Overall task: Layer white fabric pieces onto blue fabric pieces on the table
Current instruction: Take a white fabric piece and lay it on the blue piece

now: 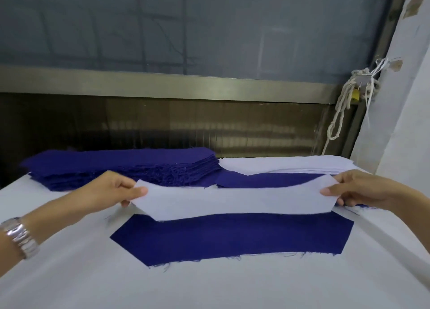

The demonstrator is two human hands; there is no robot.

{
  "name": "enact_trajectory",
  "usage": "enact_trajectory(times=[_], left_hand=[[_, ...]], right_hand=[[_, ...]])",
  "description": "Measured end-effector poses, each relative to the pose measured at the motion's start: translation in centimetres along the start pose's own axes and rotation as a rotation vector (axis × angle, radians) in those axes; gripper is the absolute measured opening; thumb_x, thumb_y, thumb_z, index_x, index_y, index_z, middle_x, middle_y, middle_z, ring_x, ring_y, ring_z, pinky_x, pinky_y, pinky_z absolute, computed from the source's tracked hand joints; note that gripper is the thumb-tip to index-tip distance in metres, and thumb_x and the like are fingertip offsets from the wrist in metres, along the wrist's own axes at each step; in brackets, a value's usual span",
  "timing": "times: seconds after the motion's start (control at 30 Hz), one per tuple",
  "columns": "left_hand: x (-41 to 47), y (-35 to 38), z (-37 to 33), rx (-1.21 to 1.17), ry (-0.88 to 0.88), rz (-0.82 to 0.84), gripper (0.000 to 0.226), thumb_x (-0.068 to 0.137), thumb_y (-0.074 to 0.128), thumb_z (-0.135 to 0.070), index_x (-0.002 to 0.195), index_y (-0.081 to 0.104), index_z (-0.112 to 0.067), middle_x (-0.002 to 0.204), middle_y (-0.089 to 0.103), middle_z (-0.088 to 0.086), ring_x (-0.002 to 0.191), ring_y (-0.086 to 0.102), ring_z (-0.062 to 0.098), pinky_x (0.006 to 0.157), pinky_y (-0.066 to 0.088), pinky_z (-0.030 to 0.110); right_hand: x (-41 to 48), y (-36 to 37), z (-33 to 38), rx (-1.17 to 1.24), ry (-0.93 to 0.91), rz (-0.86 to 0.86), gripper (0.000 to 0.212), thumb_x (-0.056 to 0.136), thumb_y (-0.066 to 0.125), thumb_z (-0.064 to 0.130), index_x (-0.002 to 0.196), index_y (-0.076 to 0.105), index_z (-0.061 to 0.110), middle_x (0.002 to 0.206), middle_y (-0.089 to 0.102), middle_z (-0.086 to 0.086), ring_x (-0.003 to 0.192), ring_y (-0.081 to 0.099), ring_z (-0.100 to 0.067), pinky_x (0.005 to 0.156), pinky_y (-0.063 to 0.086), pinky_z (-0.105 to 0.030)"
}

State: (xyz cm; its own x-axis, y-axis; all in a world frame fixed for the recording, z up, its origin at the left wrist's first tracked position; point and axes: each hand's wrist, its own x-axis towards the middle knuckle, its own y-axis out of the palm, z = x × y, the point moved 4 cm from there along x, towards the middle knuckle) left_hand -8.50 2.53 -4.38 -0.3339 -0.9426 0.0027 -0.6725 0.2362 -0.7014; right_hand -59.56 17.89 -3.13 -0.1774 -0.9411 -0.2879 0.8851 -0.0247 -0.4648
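Note:
A long white fabric piece (235, 200) with angled ends is stretched between my two hands above the table. My left hand (109, 190) pinches its left end, thumb on top. My right hand (363, 190) pinches its right end the same way. Just below and in front of it a single blue fabric piece (232, 236) of similar shape lies flat on the white table (209, 285). The white piece overlaps the blue piece's far edge in view. A second blue piece (263, 180) lies behind the white one.
A thick stack of blue pieces (121, 166) sits at the back left. A stack of white pieces (290, 165) sits at the back right. Behind the table is a window with a metal sill (162, 85); a knotted rope (344, 104) hangs by the wall at right.

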Motion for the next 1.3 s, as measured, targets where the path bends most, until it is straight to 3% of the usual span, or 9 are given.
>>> enact_trajectory(times=[0.07, 0.23, 0.37, 0.5, 0.7, 0.83, 1.0, 1.17, 1.3], left_hand=[[-1.2, 0.1, 1.0, 0.018, -0.018, 0.051, 0.054, 0.070, 0.068, -0.059, 0.068, 0.070, -0.005, 0.056, 0.056, -0.003, 0.055, 0.051, 0.006, 0.059, 0.041, 0.020], [-2.9, 1.2, 1.5, -0.002, 0.037, 0.123, 0.043, 0.072, 0.069, -0.052, 0.044, 0.057, -0.022, 0.050, 0.044, -0.006, 0.046, 0.041, 0.004, 0.051, 0.035, 0.011], [-3.3, 1.4, 1.7, -0.012, 0.081, 0.083, 0.048, 0.076, 0.073, -0.046, 0.047, 0.047, -0.017, 0.048, 0.037, 0.003, 0.044, 0.039, 0.009, 0.050, 0.036, 0.013], [-3.4, 1.6, 1.8, 0.029, 0.123, 0.046, 0.050, 0.079, 0.075, -0.041, 0.060, 0.050, -0.001, 0.048, 0.048, 0.008, 0.043, 0.054, 0.003, 0.051, 0.038, 0.010], [-3.8, 1.7, 2.0, 0.086, 0.168, 0.000, 0.036, 0.075, 0.069, -0.053, 0.053, 0.055, -0.028, 0.049, 0.057, -0.001, 0.050, 0.058, 0.002, 0.058, 0.042, 0.015], [-3.8, 1.7, 2.1, 0.116, 0.180, -0.018, 0.035, 0.073, 0.067, -0.057, 0.054, 0.054, -0.030, 0.050, 0.058, -0.002, 0.046, 0.052, 0.000, 0.062, 0.043, 0.022], [-3.8, 1.6, 2.0, 0.076, 0.168, 0.005, 0.041, 0.073, 0.067, -0.056, 0.057, 0.055, -0.020, 0.050, 0.055, -0.001, 0.045, 0.049, 0.002, 0.053, 0.038, 0.010], [-3.9, 1.4, 1.9, 0.065, 0.154, 0.064, 0.063, 0.074, 0.064, -0.058, 0.076, 0.057, 0.005, 0.060, 0.055, 0.000, 0.056, 0.043, 0.011, 0.058, 0.036, 0.022], [-4.1, 1.3, 1.7, 0.082, 0.156, 0.091, 0.061, 0.076, 0.063, -0.056, 0.079, 0.058, 0.005, 0.061, 0.054, 0.000, 0.058, 0.043, 0.011, 0.057, 0.036, 0.020]], right_hand=[[-0.5, 0.9, -0.3, -0.060, 0.037, 0.081, 0.013, 0.071, 0.081, 0.024, 0.075, 0.080, 0.011, 0.069, 0.066, -0.011, 0.052, 0.054, -0.010, 0.047, 0.043, -0.018], [-1.1, 1.6, -1.1, -0.204, 0.054, 0.162, 0.037, 0.073, 0.083, 0.028, 0.097, 0.077, 0.001, 0.079, 0.069, -0.017, 0.058, 0.059, -0.013, 0.050, 0.043, -0.019], [-1.4, 1.6, -1.0, -0.220, 0.050, 0.157, 0.033, 0.075, 0.082, 0.027, 0.096, 0.077, 0.002, 0.085, 0.071, -0.020, 0.058, 0.060, -0.014, 0.050, 0.044, -0.018], [-1.6, 2.3, -0.9, -0.251, 0.072, 0.181, 0.022, 0.077, 0.080, 0.026, 0.092, 0.081, 0.011, 0.083, 0.073, -0.016, 0.058, 0.061, -0.013, 0.052, 0.045, -0.018], [-1.9, 2.5, -0.7, -0.294, 0.078, 0.189, 0.019, 0.080, 0.080, 0.026, 0.093, 0.080, 0.011, 0.078, 0.072, -0.016, 0.057, 0.061, -0.014, 0.052, 0.046, -0.018], [-1.7, 2.3, -0.9, -0.292, 0.075, 0.202, 0.020, 0.080, 0.080, 0.030, 0.091, 0.080, 0.014, 0.078, 0.073, -0.015, 0.057, 0.062, -0.015, 0.053, 0.047, -0.018], [-0.8, 1.5, -1.9, -0.270, 0.084, 0.183, 0.037, 0.082, 0.074, 0.043, 0.092, 0.077, 0.008, 0.081, 0.073, -0.020, 0.058, 0.063, -0.017, 0.052, 0.046, -0.019], [0.5, 0.5, -3.1, -0.305, 0.099, 0.177, 0.075, 0.072, 0.087, 0.048, 0.105, 0.060, -0.014, 0.088, 0.072, -0.027, 0.058, 0.063, -0.018, 0.050, 0.046, -0.020], [1.2, 0.1, -3.8, -0.331, 0.116, 0.186, 0.092, 0.067, 0.090, 0.050, 0.114, 0.050, -0.019, 0.088, 0.072, -0.028, 0.057, 0.063, -0.018, 0.049, 0.047, -0.020]])
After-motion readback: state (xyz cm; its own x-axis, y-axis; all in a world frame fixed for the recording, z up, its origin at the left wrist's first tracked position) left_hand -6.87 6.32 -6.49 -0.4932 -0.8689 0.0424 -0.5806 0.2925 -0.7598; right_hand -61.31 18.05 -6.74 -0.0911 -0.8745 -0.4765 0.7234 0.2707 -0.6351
